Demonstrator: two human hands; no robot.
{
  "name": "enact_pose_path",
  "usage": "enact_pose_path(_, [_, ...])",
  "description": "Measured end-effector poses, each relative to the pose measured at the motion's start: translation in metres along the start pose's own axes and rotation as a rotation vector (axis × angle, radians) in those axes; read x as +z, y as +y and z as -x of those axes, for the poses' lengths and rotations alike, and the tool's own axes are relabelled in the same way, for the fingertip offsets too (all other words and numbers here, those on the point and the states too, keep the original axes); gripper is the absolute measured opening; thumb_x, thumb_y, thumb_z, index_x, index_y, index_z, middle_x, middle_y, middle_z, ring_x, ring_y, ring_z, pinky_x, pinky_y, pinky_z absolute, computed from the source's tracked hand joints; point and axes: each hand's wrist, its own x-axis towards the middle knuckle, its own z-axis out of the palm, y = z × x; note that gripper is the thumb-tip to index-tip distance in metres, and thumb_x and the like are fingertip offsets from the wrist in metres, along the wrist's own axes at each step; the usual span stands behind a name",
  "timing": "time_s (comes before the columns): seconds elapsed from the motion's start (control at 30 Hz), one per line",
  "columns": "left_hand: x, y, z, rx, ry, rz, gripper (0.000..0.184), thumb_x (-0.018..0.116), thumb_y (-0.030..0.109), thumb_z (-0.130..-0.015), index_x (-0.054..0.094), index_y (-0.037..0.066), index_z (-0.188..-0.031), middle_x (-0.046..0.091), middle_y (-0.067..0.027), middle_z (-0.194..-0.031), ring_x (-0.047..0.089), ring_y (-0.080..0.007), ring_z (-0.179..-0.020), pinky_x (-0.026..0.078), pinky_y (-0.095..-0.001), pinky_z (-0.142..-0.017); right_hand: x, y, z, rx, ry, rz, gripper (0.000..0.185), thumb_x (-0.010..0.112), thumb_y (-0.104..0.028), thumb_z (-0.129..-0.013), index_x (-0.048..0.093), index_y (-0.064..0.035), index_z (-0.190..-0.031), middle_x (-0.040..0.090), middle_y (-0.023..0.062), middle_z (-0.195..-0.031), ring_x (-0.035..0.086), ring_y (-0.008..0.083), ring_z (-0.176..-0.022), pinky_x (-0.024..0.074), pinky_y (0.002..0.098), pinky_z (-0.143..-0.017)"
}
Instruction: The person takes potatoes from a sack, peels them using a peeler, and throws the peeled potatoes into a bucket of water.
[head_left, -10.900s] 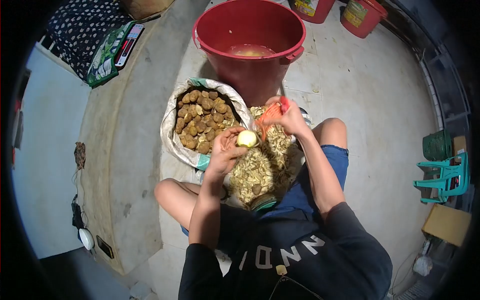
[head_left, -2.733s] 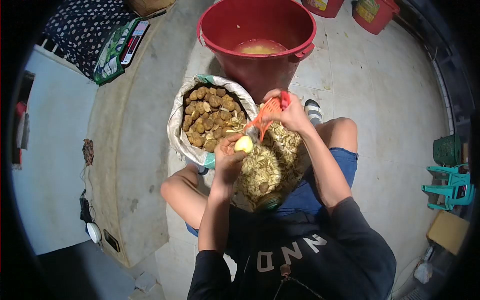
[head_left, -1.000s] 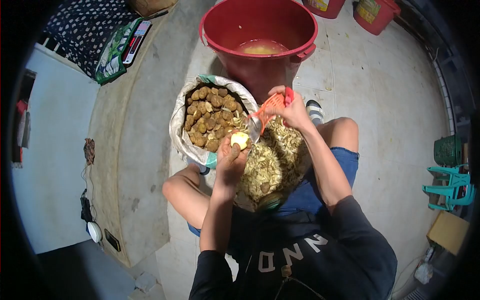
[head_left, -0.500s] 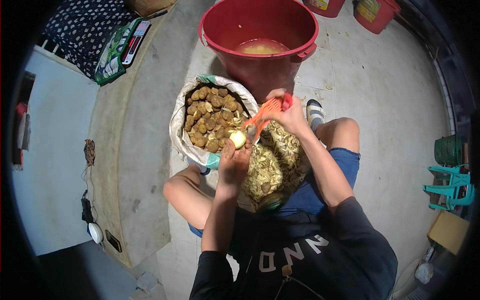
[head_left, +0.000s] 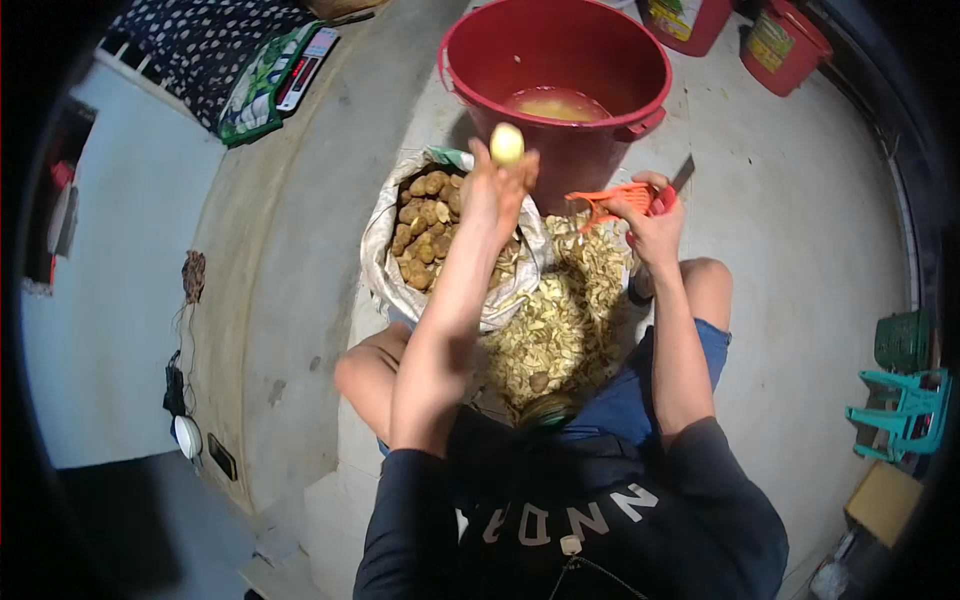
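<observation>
A peeled potato (head_left: pixel 507 145), pale yellow and slightly blurred, sits between the thumb and fingertips of my left hand (head_left: pixel 492 198), just in front of the red bucket (head_left: pixel 556 150). My right hand (head_left: pixel 652 225) is closed around an orange peeler (head_left: pixel 612 203) and also a knife (head_left: pixel 684 174), whose blade points up and away. Under my left arm stands a white sack (head_left: pixel 378 235) with its mouth rolled down, full of unpeeled potatoes (head_left: pixel 430 225). Potato peelings (head_left: pixel 545 330) lie heaped between my legs, with one brown potato (head_left: pixel 540 381) on them.
Cloudy liquid with pale pieces (head_left: pixel 558 105) shows inside the bucket. Two smaller red buckets (head_left: pixel 785 48) stand at the far right. A scale (head_left: pixel 307 70) and a phone (head_left: pixel 222 457) rest on the ledge at left. A teal stool (head_left: pixel 900 410) is at the right edge.
My left hand has moved forward with the peeled potato, from over the sack to the bucket's near side. My right hand has drawn away to the right with the peeler and knife.
</observation>
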Motion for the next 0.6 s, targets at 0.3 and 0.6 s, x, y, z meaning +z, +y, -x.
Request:
enact_pose_path(0.3, [-0.129, -0.097, -0.048, 0.096, 0.332, -0.908, 0.017, 0.068, 0.012, -0.083, 0.067, -0.002, -0.093, 0.069, -0.0104, -0.077, 0.063, -0.0150, -0.065, 0.050, -0.0296, -0.060, -0.022, -0.016, 0.005, 0.068, -0.018, 0.125, 0.042, 0.082, -0.004, -0.074, 0.056, 0.0032, -0.107, 0.064, 0.0062, -0.090, 0.063, 0.0119, -0.080, 0.0519, 0.0260, -0.072])
enact_pose_path(0.6, [-0.224, -0.004, -0.067, -0.086, 0.533, -2.157, 0.048, 0.062, 0.012, -0.081, 0.052, 0.005, -0.127, 0.051, -0.0174, -0.130, 0.045, -0.0366, -0.123, 0.040, -0.0452, -0.101, -0.002, -0.024, 0.004, 0.109, -0.303, 0.762, 0.047, 0.085, -0.019, -0.068, 0.063, -0.0034, -0.106, 0.065, 0.0168, -0.084, 0.064, 0.0340, -0.076, 0.0505, 0.0391, -0.069])
